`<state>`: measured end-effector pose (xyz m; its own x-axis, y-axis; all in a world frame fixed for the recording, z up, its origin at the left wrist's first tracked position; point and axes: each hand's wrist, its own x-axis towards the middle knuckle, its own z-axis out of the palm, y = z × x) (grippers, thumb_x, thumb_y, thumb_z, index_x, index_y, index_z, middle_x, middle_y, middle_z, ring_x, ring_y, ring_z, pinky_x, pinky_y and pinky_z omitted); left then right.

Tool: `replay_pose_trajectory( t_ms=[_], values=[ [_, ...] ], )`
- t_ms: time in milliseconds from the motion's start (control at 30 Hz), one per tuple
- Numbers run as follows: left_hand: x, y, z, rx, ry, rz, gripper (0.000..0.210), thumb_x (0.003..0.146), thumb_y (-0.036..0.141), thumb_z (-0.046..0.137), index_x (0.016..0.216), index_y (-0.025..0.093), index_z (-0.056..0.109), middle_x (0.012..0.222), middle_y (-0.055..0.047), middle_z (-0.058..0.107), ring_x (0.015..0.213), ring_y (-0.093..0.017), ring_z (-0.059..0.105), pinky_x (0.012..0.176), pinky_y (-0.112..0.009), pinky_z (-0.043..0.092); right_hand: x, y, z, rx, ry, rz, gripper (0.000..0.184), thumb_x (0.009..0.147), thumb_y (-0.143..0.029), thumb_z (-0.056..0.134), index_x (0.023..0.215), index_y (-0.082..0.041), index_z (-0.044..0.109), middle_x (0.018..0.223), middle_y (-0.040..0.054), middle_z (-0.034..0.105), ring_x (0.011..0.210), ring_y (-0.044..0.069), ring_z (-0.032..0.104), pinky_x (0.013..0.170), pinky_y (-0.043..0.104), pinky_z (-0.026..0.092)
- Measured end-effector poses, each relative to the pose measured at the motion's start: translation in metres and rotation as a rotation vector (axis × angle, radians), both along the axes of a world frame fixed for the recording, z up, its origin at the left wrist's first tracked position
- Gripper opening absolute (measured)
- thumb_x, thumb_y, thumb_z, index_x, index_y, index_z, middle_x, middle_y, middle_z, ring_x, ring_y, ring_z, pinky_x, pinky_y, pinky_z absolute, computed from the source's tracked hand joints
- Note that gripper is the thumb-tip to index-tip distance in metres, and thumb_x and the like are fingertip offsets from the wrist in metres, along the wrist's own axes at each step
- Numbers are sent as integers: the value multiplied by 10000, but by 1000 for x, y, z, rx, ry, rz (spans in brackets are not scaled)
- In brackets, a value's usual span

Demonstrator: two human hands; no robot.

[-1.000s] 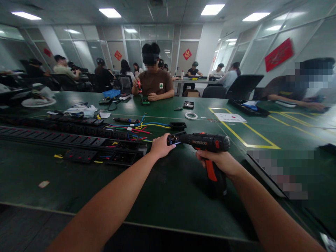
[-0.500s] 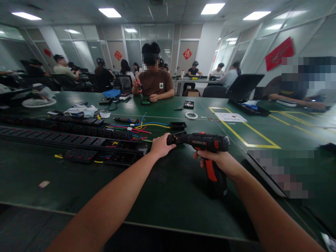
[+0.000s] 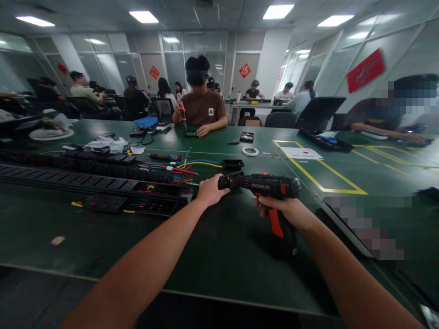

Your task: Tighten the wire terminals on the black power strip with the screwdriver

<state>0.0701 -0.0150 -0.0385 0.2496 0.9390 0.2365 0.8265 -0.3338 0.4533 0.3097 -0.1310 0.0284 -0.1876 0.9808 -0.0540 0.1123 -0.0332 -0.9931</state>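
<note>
My right hand [image 3: 286, 208] is wrapped round the grip of a black and orange cordless drill [image 3: 274, 185], which points left. The drill's nose meets a small black plastic housing [image 3: 226, 181]; its exact contact point is hard to make out. My left hand [image 3: 211, 191] grips that housing from the left, fingers closed on it. Just beyond lies another black housing [image 3: 233, 164] with blue and yellow wires [image 3: 202, 161] running to it. To the left stretch long black power strips [image 3: 85, 176], with loose coloured wire ends near my left hand.
A black pen-shaped tool [image 3: 164, 156] and a white ring [image 3: 250, 151] lie farther back on the green table [image 3: 212, 256]. Across it sits a co-worker [image 3: 202, 107] holding a red tool over a green board. Yellow tape [image 3: 329, 171] marks the right, beside a printed sheet [image 3: 302, 153].
My hands, the drill and the housing stay in place. Across the table, the co-worker's hand on the board has shifted slightly.
</note>
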Motion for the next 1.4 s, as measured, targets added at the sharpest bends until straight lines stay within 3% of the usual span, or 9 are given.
replay_pose_trajectory(
  t_ms=[367,600,1400],
  values=[
    [0,-1,2,-16,18,2,585,887,544,712,1388,284,559,1276,-83,730,1172,-326,671,998,-431,466,3,2,-2,10,-97,-22,352,770,-489,837,916,-179,752,840,56,753,649,193,658,617,326,494],
    [1,0,1,-8,20,1,616,885,558,712,1410,283,545,1263,-84,733,1171,-329,672,1001,-440,466,3,-1,4,31,-179,-38,351,774,-521,815,805,-178,749,642,29,674,594,191,607,562,315,443],
    [0,0,0,-15,12,-1,650,879,559,706,1436,273,531,1320,-91,711,1190,-332,662,1024,-450,457,1,1,2,31,-161,-24,361,753,-532,828,761,-189,714,645,17,657,596,184,594,582,320,461]
  ],
)
